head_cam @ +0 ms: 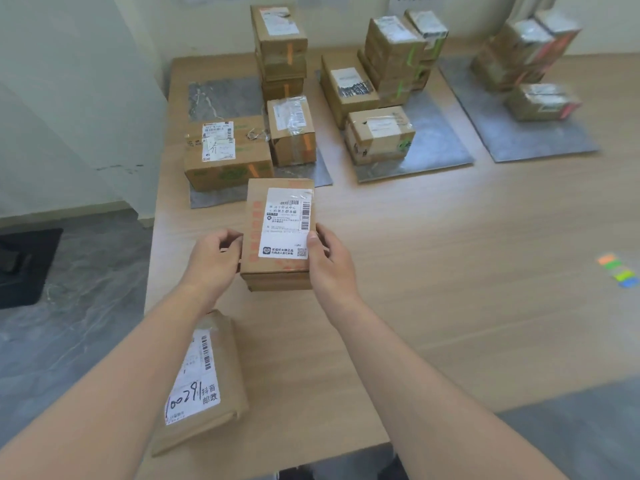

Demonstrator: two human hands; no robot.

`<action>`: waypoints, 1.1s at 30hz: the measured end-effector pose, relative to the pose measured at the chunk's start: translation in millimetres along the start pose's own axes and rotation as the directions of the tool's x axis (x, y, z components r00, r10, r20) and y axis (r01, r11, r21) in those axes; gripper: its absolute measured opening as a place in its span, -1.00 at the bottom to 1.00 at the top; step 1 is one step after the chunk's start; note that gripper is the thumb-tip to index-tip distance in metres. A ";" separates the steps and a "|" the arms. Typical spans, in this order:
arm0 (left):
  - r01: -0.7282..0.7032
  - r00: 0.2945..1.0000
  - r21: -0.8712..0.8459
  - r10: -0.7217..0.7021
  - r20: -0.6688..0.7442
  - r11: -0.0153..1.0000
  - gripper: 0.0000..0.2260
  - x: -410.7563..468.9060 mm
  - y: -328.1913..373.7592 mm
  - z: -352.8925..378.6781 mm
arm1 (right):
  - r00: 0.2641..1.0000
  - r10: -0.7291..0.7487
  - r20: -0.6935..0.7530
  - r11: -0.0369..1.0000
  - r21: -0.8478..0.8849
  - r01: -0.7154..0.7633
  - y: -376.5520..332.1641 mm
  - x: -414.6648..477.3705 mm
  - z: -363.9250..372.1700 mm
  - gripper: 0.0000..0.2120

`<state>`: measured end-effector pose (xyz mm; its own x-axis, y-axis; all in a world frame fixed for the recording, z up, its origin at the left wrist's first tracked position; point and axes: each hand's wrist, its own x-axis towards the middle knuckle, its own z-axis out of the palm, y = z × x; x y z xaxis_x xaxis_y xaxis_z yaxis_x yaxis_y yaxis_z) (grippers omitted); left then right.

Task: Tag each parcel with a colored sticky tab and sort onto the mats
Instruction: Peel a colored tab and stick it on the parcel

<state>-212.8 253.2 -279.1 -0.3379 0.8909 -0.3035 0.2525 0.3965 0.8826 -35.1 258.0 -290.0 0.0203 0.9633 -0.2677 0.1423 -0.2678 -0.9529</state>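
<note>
A small cardboard parcel (278, 230) with a white shipping label is held over the wooden table between both hands. My left hand (213, 261) grips its left side and my right hand (329, 261) grips its right side, thumb on the label. It hovers just in front of the left grey mat (221, 98), which carries several parcels with orange tabs. The middle mat (433, 147) holds parcels with green tabs. The right mat (526, 136) holds parcels with reddish tabs. A pad of colored sticky tabs (618, 270) lies at the table's right.
Another flat parcel (204, 379) with a handwritten label lies near the table's front left edge, partly under my left forearm. A wall stands close on the left, and grey floor shows beyond the table's left and front edges.
</note>
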 end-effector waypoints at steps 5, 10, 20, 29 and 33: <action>0.025 1.000 -0.016 -0.025 0.003 1.000 -0.81 -19.5 18.2 82.0 | 0.997 -0.011 -0.071 1.000 0.007 0.011 7.4 9.6 -79.0 -0.57; 0.040 0.999 -0.039 -0.040 -0.016 0.998 -0.82 -53.0 36.3 183.6 | 0.997 0.004 -0.083 1.000 0.010 -0.004 31.2 16.8 -179.1 -0.62; 0.045 0.999 -0.084 -0.045 0.003 0.995 -0.83 -97.2 57.7 347.0 | 0.993 0.040 -0.110 0.997 0.077 -0.032 69.8 31.9 -340.8 -0.70; 0.042 0.998 -0.141 -0.037 0.041 0.989 -0.83 -92.7 65.8 414.6 | 0.978 0.055 -0.200 0.993 0.114 -0.032 92.2 54.7 -393.6 -0.66; 0.022 0.998 -0.141 -0.013 0.061 0.990 -0.84 -93.4 65.6 438.8 | 0.973 0.064 -0.222 0.993 0.107 -0.041 102.0 63.4 -414.1 -0.65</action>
<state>233.2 293.3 -350.4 -0.2857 0.8973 -0.3364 0.1151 0.3807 0.9175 390.5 299.5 -345.2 0.2488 0.9243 -0.2895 0.0350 -0.3073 -0.9510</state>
